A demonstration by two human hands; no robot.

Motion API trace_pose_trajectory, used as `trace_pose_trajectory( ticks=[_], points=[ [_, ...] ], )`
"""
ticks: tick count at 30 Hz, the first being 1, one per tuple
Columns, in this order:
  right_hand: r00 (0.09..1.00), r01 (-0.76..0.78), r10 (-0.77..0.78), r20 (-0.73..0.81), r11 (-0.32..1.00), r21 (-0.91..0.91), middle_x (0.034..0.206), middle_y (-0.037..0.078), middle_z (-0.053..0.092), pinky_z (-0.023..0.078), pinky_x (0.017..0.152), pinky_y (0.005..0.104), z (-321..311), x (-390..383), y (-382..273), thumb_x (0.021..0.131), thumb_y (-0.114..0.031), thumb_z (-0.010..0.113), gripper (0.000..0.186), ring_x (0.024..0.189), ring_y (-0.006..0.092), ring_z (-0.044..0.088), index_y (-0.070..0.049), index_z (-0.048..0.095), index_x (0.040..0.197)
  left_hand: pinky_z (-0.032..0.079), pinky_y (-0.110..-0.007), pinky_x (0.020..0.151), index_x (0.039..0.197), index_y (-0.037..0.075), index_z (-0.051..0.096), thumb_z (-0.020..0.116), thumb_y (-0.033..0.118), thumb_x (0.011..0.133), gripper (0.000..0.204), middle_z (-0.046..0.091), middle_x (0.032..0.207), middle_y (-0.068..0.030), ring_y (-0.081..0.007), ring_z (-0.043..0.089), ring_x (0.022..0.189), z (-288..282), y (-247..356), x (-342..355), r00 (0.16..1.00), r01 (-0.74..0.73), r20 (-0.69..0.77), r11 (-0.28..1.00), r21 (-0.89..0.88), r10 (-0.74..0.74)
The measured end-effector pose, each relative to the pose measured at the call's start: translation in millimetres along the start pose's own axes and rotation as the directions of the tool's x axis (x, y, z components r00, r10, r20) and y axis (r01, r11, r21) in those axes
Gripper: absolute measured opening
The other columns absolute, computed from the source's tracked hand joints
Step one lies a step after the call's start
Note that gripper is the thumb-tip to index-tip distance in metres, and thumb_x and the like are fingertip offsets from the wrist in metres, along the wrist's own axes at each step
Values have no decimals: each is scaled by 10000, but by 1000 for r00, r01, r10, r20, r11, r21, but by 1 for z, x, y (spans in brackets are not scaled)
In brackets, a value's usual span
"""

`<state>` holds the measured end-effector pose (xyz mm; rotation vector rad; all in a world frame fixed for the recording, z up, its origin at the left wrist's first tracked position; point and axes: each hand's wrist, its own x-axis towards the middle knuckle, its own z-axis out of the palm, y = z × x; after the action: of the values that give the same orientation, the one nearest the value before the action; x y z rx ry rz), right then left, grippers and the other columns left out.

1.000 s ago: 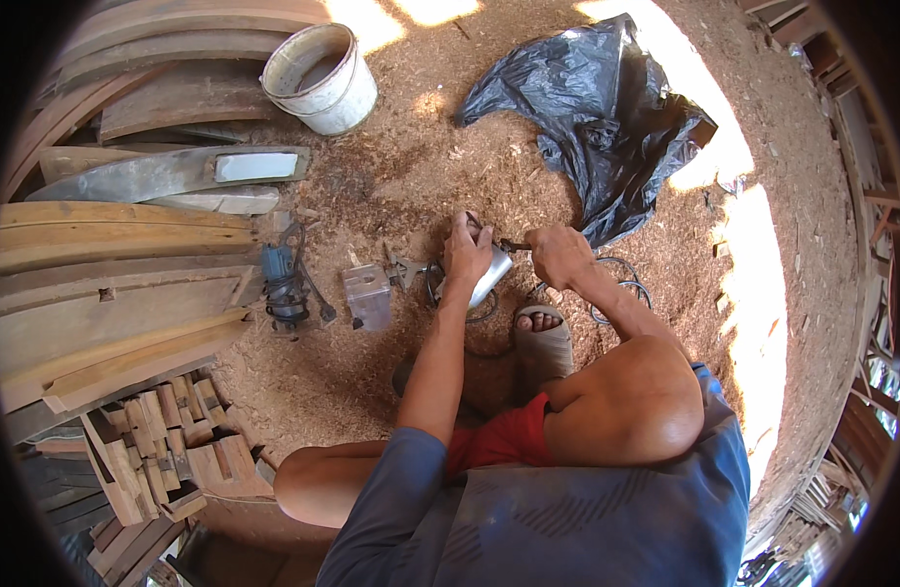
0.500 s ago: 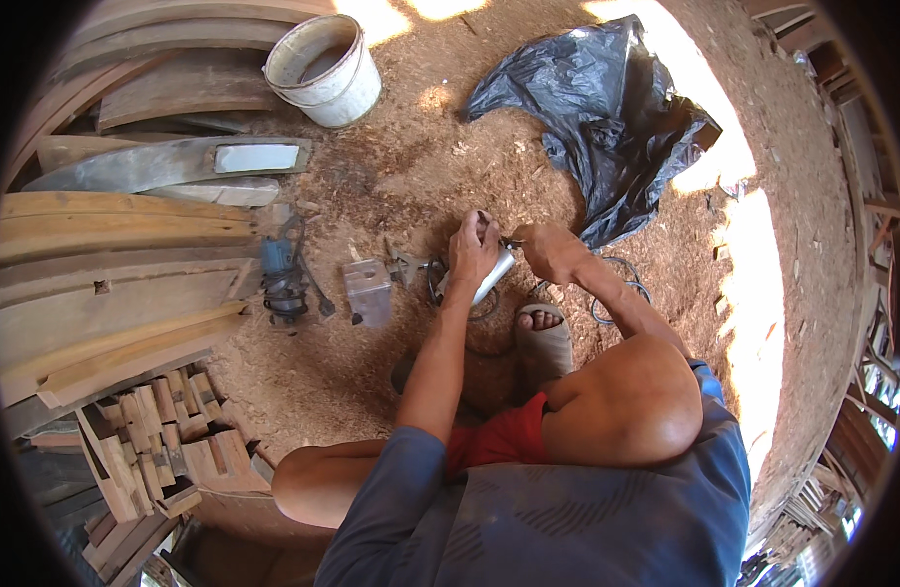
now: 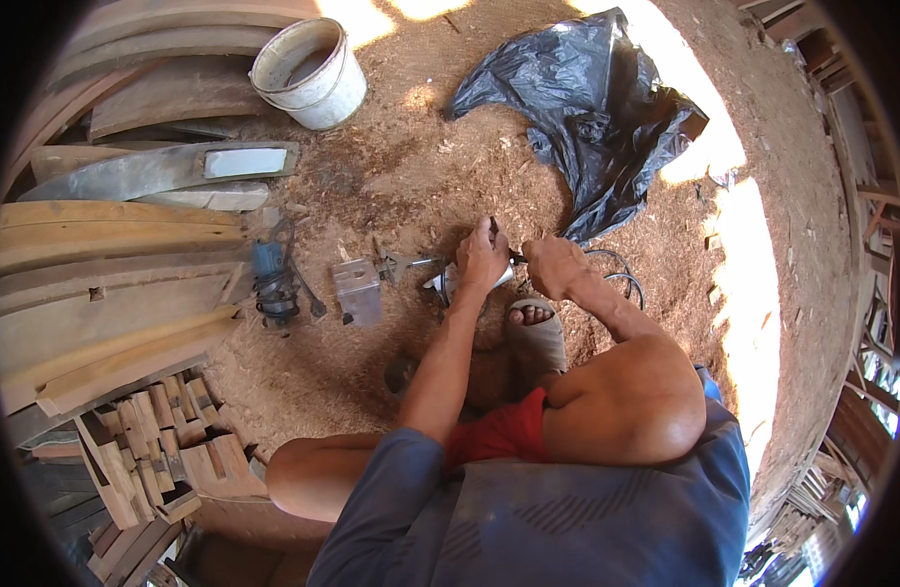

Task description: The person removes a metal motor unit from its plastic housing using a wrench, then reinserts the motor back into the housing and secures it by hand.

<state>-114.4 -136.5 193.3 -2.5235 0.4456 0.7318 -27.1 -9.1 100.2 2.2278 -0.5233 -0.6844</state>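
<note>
Low over the dusty ground, a silver, rounded power tool body (image 3: 502,278) lies between my two hands. My left hand (image 3: 481,258) is closed around its dark end, fingers curled; part of it is hidden under the palm. My right hand (image 3: 556,266) is closed in a fist just to the right, gripping a slim dark piece (image 3: 517,258) that reaches toward the left hand; its kind cannot be made out. Left of my hands lie a metal bracket (image 3: 395,265) with a rod and a clear plastic box (image 3: 359,291). A black cord (image 3: 626,274) curls beyond my right wrist.
A blue power tool (image 3: 270,262) wrapped in its cord lies by long curved boards (image 3: 117,235). Cut wood blocks (image 3: 147,435) are stacked at lower left. A white bucket (image 3: 318,83) and crumpled black plastic sheet (image 3: 592,98) lie farther off. My sandalled foot (image 3: 536,338) is close below.
My left hand has shifted slightly right and turned with the silver tool, so less of its body shows. The view has moved a little, sliding the surroundings leftward.
</note>
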Motion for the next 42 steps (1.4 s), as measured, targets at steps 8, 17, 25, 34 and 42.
trace_pose_trajectory(
  ticks=[8,17,25,34,42],
  points=[
    [930,57,7,-369,985,161,818,237,700,559,761,500,-4,30,-14,928,-212,552,222,818,426,700,-42,612,1057,494,-560,796,1090,45,578,535,314,977,295,698,957,-244,-473,655,902,12,-24,17,990,-39,-135,999,-8,37],
    [994,-95,93,56,995,28,816,302,684,580,762,483,6,34,10,790,-106,554,222,810,444,713,69,690,781,508,-490,787,1065,48,559,466,298,1033,269,697,813,-135,-372,682,820,8,-17,25,992,43,-117,996,-84,-53],
    [947,32,-204,247,828,560,589,189,585,457,467,432,61,39,66,856,-216,586,314,490,281,558,36,643,678,489,-502,819,1036,26,562,475,175,959,188,659,1019,-213,-416,635,935,29,7,68,930,183,-243,919,-348,-277],
    [785,-618,61,616,144,773,475,-7,403,260,302,294,33,15,21,943,-283,567,408,344,110,355,-110,490,582,486,-516,854,1035,42,604,454,194,985,219,672,1035,-225,-427,637,983,42,19,70,881,136,-379,920,-367,-281],
    [316,-908,-203,927,220,357,494,19,491,278,295,271,66,46,56,959,-233,498,331,342,106,389,-73,590,684,495,-458,824,983,25,640,535,195,959,202,683,977,-197,-357,648,913,49,15,68,895,90,-384,935,-343,-227]
  ],
)
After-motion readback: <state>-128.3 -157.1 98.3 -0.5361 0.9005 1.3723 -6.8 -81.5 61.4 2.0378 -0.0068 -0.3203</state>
